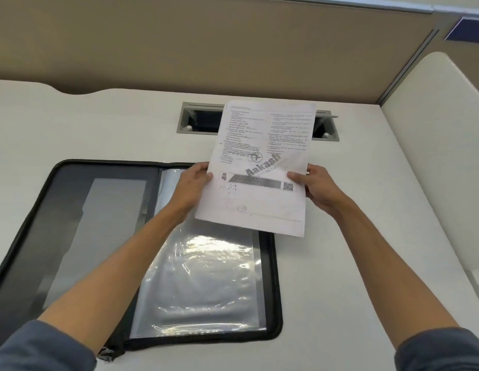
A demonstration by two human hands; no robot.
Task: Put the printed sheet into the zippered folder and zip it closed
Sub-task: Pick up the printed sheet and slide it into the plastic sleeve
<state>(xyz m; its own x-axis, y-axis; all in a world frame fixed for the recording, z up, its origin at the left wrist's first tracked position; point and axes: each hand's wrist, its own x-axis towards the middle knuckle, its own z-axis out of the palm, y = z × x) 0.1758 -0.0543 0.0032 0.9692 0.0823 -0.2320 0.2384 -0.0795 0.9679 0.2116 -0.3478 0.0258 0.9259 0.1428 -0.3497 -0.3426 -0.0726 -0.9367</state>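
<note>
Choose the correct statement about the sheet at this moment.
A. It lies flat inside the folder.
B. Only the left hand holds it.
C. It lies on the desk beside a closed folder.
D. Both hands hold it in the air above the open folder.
D: the left hand and right hand grip the sheet by its side edges, raised over the folder, which lies open on the desk.

The folder (29, 223) is black with clear glossy sleeves; above it, the sheet (259, 167) is white with grey print, against a white desk (353, 263) and beige partition (206, 44).
</note>
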